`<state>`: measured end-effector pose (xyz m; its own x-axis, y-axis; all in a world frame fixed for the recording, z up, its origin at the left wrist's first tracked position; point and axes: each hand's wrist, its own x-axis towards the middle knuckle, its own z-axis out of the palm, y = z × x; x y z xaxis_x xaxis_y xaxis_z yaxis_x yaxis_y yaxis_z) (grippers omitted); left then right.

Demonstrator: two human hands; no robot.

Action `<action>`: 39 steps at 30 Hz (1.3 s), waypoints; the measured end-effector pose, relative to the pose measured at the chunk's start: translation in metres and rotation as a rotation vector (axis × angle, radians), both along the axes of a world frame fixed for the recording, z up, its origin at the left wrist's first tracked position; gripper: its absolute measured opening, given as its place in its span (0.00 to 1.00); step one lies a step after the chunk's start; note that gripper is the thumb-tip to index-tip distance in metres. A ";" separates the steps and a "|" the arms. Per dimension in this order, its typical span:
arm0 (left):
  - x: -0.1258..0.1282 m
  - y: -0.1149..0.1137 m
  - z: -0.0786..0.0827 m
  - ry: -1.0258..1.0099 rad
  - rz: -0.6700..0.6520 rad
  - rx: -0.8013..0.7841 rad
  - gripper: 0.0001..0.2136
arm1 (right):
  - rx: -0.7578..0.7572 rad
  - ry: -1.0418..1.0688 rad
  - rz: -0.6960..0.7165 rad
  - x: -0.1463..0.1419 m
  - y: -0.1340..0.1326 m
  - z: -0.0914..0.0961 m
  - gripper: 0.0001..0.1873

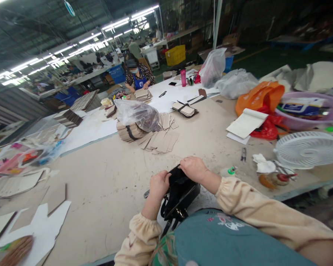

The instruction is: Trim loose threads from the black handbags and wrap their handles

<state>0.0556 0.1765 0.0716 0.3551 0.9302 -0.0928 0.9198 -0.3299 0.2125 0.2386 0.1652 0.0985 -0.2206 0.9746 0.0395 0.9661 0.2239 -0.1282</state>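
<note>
A black handbag (184,199) with metal fittings stands at the near table edge, against the teal apron, its mouth spread open. My left hand (159,183) pinches the left part of its upper edge between thumb and fingers. On the far right part of that edge, my right hand (193,169) is closed with its fingers curled over the rim. The bag's dark inside shows between the two hands. Just right of my right hand lies a small green-capped bottle (231,170), and further right a pair of thread snips (243,153).
Stacked card strips (159,142) and a clear plastic bag (140,112) lie ahead. To the right are a notepad (246,122), a white fan grille (310,149), an orange bag (259,96) and a purple basin (308,122). A co-worker (138,74) sits across the table.
</note>
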 end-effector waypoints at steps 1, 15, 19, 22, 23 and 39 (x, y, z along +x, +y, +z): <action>0.000 0.000 0.001 0.001 -0.001 -0.005 0.13 | 0.000 0.000 -0.001 0.000 0.000 0.000 0.14; 0.021 0.015 0.014 -0.073 -0.079 -0.113 0.13 | -0.001 -0.003 0.006 0.001 0.002 0.000 0.13; 0.029 0.018 0.010 -0.015 -0.049 -0.073 0.14 | -0.009 -0.004 0.008 0.008 -0.003 0.003 0.13; 0.030 0.016 0.008 -0.005 -0.058 -0.039 0.14 | -0.024 -0.004 -0.017 0.014 -0.006 0.006 0.14; 0.030 0.016 0.008 -0.001 -0.056 -0.039 0.14 | -0.034 -0.003 -0.028 0.015 -0.006 0.007 0.15; 0.031 0.012 0.007 0.004 -0.073 -0.027 0.13 | -0.012 0.022 -0.099 0.011 -0.004 0.003 0.15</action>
<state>0.0869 0.1886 0.0787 0.4217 0.8989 -0.1190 0.8942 -0.3906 0.2186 0.2493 0.1609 0.1017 -0.1225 0.9920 0.0314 0.9804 0.1259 -0.1516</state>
